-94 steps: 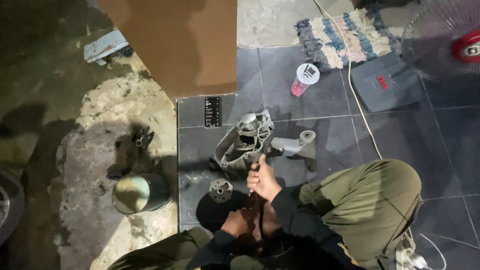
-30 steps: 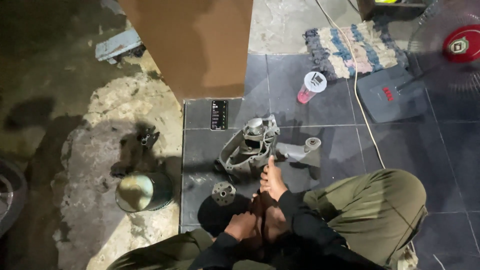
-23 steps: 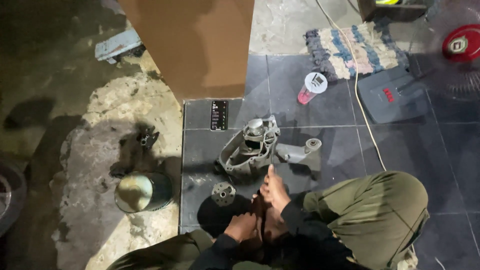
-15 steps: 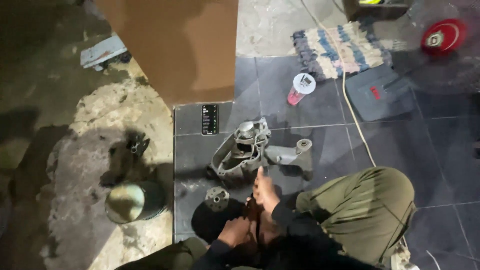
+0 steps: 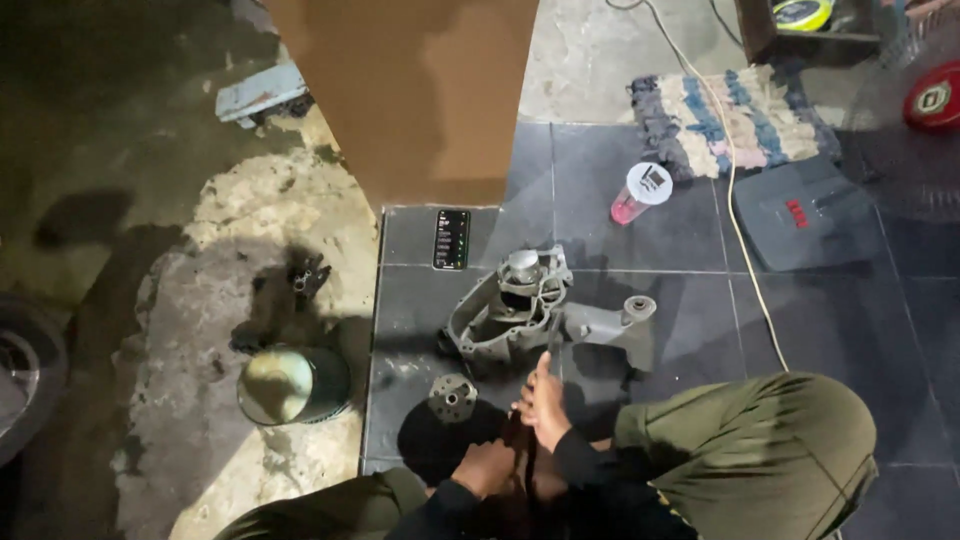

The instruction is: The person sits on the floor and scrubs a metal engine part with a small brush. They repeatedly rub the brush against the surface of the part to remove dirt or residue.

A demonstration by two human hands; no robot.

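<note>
Dark floor tiles (image 5: 680, 215) met rough, patchy concrete (image 5: 250, 210) along the tiles' left edge, and a brown pillar (image 5: 420, 90) stood at the tiles' far left corner. Near the middle of the tiled floor lay a grey metal casing (image 5: 505, 310), open side up, with a grey arm (image 5: 615, 325) reaching off to its right. The right hand (image 5: 545, 400) was just at the casing's near edge, closed around a thin dark tool (image 5: 553, 345) whose tip pointed up at the casing. The left hand (image 5: 487, 467) sat lower and nearer the body, curled in shadow; whether it gripped anything could not be told. A small round toothed part (image 5: 453, 397) lay on the tiles just left of the hands, beside a dark shadow. A phone (image 5: 451, 239) with a lit screen lay at the foot of the pillar, beyond the casing. Farther right on the tiles stood a pink cup (image 5: 640, 192) with a white lid, near a striped mat (image 5: 735, 115) at the tiles' far edge. A pale cable (image 5: 745, 260) ran from the far edge down past the mat toward the person's knee, and a dark flat fan base (image 5: 805, 210) sat to its right, with the fan's red hub (image 5: 935, 98) at the far right corner. On the concrete, close to the tiles' left edge, stood a round can (image 5: 290, 383), with a small dark metal piece (image 5: 305, 278) beyond it. Olive trousers (image 5: 770, 450) covered the bent legs at the near edge.
</note>
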